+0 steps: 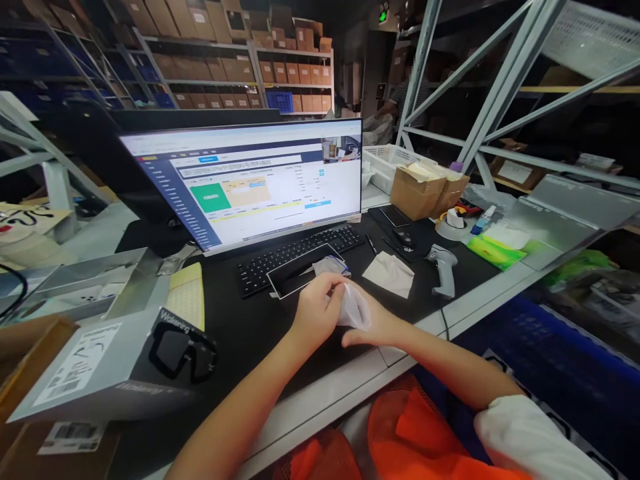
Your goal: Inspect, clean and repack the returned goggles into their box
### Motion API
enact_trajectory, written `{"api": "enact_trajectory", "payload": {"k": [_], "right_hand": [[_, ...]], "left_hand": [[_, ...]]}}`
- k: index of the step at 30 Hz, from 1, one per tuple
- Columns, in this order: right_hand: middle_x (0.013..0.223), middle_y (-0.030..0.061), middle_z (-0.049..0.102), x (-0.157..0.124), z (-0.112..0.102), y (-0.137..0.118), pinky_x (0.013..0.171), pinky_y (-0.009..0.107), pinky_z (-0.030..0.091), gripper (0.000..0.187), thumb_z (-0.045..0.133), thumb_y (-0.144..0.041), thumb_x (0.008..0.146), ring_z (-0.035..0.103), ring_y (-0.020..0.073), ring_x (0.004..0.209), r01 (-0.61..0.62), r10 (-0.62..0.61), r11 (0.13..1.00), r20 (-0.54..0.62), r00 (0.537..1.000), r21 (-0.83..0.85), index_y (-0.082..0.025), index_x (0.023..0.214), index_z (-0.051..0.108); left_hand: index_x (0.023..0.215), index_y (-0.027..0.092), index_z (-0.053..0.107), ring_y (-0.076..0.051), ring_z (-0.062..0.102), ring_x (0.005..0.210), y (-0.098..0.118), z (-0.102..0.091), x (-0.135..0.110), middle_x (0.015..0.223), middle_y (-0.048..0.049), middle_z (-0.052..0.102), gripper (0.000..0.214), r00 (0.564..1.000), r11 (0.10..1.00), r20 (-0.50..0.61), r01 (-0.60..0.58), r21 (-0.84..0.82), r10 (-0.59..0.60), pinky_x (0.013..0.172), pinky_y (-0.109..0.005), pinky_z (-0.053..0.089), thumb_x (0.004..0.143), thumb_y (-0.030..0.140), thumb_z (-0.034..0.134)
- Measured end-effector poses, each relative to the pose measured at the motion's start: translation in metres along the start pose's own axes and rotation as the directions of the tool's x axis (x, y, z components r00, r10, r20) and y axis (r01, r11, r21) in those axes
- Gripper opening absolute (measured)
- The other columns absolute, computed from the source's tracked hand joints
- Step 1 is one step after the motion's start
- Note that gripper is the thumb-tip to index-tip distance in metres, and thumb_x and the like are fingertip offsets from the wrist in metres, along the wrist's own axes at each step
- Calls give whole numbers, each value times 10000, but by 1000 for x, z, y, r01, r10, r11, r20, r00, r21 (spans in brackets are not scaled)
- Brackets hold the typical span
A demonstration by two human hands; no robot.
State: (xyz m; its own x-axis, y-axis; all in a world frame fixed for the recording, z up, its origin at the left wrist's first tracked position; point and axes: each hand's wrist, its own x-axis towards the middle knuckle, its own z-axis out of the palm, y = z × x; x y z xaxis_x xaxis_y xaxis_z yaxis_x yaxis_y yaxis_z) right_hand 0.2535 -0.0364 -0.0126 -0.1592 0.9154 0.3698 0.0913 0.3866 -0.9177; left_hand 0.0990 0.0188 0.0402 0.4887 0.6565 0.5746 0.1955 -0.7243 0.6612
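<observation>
Our left hand (pixel 317 308) holds a thin white bag (pixel 354 307) against our right hand (pixel 379 320), above the table (pixel 240 360).
Left to right: a silver box (pixel 117 363); a keyboard (pixel 263 262); our left grip, pinching the bag's edge; the bag, between our hands; our right grip, partly hidden, so we cannot tell its state; a beige cloth (pixel 390 273); a scanner (pixel 443 268).

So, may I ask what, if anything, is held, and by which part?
A translucent white pouch, pinched at its upper-left edge by the left hand; whether the right hand grips it is unclear.
</observation>
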Motion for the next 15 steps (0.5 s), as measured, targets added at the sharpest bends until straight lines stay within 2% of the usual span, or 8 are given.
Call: {"api": "enact_trajectory", "payload": {"k": [4,6,7,8,10,12,13,15], "right_hand": [[1408,142,586,4,-12,-15,1122,462,416,763,729,-614,801,558,295,1298,-13,11,1000,-116,993,-15,-207,1417,533],[1238,120,682,8,-32,-22,1044,413,466,530,598,-594,906,626,264,1170,-56,48,997,-145,988,-53,-186,1241,652],[1115,106,715,12,-45,-23,982,386,491,476,535,-591,937,655,247,1070,-104,90,992,-174,981,-71,-176,1108,694],[985,88,724,16,-59,-22,906,360,509,471,490,-593,949,667,230,956,-182,162,980,-209,965,-80,-174,974,703],[776,48,680,28,-88,-13,744,318,504,475,460,-596,937,636,198,754,-376,343,924,-277,898,-75,-182,802,650],[676,18,625,44,-110,2,632,292,464,427,492,-578,905,586,178,645,-528,483,847,-325,814,-63,-192,754,592],[650,11,607,52,-117,12,604,285,448,403,515,-565,889,569,173,620,-568,518,820,-333,788,-69,-194,743,574],[629,13,599,69,-121,31,596,283,438,381,567,-544,864,562,174,616,-600,539,792,-332,774,-113,-191,720,565]], "left_hand": [[897,206,744,-219,615,1021,6,17,12,1067,-93,621,161,991,991,7,-130,23,130,896,-406,540,924,229,587],[957,215,757,-228,585,1112,4,18,25,1151,-99,596,163,990,988,17,-141,56,141,963,-415,514,923,230,598],[1034,214,746,-227,577,1144,1,16,32,1191,-101,594,186,992,990,31,-126,62,124,990,-413,502,928,237,594],[1122,209,719,-225,575,1162,-4,12,39,1220,-101,598,233,994,993,53,-97,72,93,1011,-412,491,936,245,583],[1220,186,665,-227,583,1158,-18,3,51,1220,-102,626,305,994,989,106,-26,143,11,1030,-420,479,948,255,546],[1169,174,687,-246,589,1130,-32,-4,57,1174,-100,659,292,980,958,187,6,288,-62,1034,-442,468,943,273,530],[1129,173,707,-268,587,1121,-38,-4,58,1156,-104,667,286,967,929,238,-6,370,-89,1029,-462,464,924,312,563],[1094,176,728,-320,583,1108,-46,1,55,1153,-119,670,356,945,869,304,-45,492,-123,990,-494,468,817,398,700]]}}
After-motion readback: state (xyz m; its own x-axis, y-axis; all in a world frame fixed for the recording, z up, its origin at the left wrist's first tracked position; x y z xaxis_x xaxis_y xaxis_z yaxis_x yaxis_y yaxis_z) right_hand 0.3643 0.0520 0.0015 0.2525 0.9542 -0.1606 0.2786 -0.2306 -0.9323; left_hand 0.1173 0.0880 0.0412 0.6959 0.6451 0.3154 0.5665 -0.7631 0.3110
